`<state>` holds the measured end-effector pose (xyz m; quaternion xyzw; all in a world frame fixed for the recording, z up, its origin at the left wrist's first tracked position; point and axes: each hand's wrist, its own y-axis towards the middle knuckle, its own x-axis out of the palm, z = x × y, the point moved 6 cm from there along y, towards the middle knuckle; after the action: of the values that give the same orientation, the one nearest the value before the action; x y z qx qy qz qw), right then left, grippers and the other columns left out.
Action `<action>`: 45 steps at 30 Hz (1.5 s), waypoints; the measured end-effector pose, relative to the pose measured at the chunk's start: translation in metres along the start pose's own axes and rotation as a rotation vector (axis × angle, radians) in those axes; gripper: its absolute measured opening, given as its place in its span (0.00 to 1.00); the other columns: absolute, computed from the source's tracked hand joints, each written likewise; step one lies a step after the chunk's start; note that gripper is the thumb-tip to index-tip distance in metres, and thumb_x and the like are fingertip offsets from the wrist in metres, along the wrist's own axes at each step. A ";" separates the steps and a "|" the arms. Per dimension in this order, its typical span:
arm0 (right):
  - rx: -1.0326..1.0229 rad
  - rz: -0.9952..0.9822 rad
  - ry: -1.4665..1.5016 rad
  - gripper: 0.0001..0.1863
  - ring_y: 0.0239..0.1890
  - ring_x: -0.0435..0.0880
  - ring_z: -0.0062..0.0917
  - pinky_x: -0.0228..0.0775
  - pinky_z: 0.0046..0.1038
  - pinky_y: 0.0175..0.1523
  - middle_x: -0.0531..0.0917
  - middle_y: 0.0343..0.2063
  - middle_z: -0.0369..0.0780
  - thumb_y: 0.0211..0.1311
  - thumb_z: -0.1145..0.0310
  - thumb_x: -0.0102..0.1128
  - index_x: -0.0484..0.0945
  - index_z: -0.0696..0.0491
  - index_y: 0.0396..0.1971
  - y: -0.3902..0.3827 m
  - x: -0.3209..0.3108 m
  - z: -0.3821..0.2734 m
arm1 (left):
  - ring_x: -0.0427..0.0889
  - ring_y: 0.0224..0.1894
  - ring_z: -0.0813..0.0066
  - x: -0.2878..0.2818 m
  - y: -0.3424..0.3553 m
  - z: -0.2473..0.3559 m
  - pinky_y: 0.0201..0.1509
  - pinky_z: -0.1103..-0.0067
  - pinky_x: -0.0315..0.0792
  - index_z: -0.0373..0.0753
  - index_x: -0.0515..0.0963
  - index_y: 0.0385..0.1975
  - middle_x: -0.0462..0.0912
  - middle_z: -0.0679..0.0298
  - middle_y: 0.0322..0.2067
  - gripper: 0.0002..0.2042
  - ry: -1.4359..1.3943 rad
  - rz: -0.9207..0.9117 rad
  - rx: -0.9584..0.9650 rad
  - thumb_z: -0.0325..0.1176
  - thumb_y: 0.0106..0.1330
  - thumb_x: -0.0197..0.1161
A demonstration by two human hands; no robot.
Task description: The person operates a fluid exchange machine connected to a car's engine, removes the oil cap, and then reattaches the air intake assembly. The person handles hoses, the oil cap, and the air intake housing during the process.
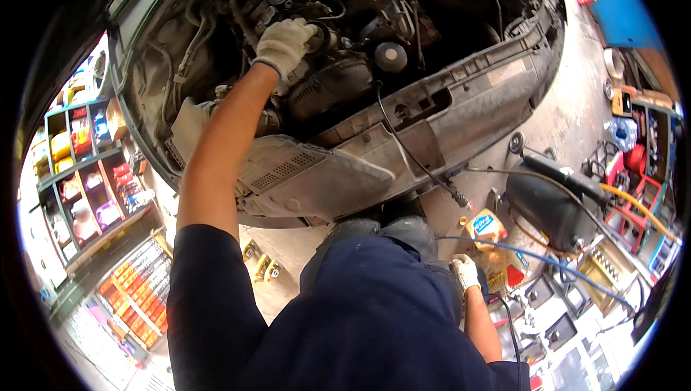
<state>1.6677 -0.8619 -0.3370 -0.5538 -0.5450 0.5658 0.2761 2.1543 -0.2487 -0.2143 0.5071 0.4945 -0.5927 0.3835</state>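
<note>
Inside the engine bay (497,52), the gloved left hand (285,44) is resting bent fingers against a dark round part (324,37), while the right hand (465,271) is hanging beside the leg (414,236), both grips unclear.

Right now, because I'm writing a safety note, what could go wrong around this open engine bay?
The gloved left hand reaches in among crowded engine parts, where it might snag. A dark cable drapes over the front panel and could get tugged. The blue hose runs beside the legs; someone might trip.
</note>
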 end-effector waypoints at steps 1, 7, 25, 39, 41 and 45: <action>-0.047 -0.030 -0.042 0.11 0.31 0.84 0.23 0.76 0.25 0.37 0.87 0.30 0.40 0.68 0.72 0.58 0.83 0.57 0.46 0.021 -0.004 0.010 | 0.79 0.50 0.51 0.007 0.004 0.000 0.54 0.58 0.76 0.46 0.80 0.50 0.79 0.57 0.46 0.14 0.029 0.012 0.031 0.32 0.64 0.66; -0.046 -0.122 -0.014 0.08 0.26 0.84 0.23 0.79 0.28 0.32 0.85 0.27 0.39 0.69 0.72 0.59 0.82 0.59 0.41 0.064 0.003 -0.021 | 0.81 0.48 0.54 0.013 0.004 0.001 0.52 0.63 0.79 0.46 0.81 0.49 0.80 0.58 0.45 0.14 0.013 -0.013 -0.024 0.31 0.63 0.67; -0.128 -0.158 -0.422 0.11 0.34 0.77 0.21 0.70 0.24 0.41 0.82 0.31 0.32 0.74 0.62 0.53 0.84 0.48 0.41 0.160 0.016 0.018 | 0.83 0.50 0.55 0.024 0.011 -0.008 0.56 0.64 0.80 0.44 0.83 0.50 0.84 0.60 0.49 0.19 -0.062 0.106 -0.037 0.29 0.56 0.72; -0.059 -0.207 -0.787 0.13 0.30 0.75 0.22 0.69 0.25 0.37 0.75 0.28 0.34 0.77 0.56 0.47 0.79 0.43 0.36 0.148 0.017 0.005 | 0.83 0.50 0.55 0.032 0.012 -0.011 0.55 0.63 0.80 0.44 0.83 0.49 0.85 0.61 0.47 0.17 -0.068 0.149 -0.010 0.30 0.58 0.70; -0.072 -0.231 -0.881 0.13 0.30 0.77 0.23 0.71 0.25 0.38 0.78 0.28 0.34 0.75 0.56 0.48 0.80 0.44 0.36 0.157 0.016 0.014 | 0.83 0.50 0.55 0.033 0.010 -0.013 0.54 0.63 0.80 0.44 0.83 0.49 0.85 0.61 0.47 0.17 -0.070 0.151 -0.019 0.30 0.58 0.70; -0.037 -0.163 -0.528 0.11 0.34 0.81 0.24 0.73 0.27 0.44 0.83 0.31 0.34 0.73 0.59 0.52 0.83 0.45 0.37 0.146 0.018 0.006 | 0.83 0.49 0.56 0.033 0.009 -0.012 0.54 0.63 0.80 0.44 0.83 0.48 0.85 0.61 0.47 0.16 -0.064 0.165 -0.013 0.30 0.58 0.70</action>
<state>1.6999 -0.8842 -0.4786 -0.3463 -0.6509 0.6566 0.1589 2.1592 -0.2378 -0.2485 0.5243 0.4422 -0.5718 0.4501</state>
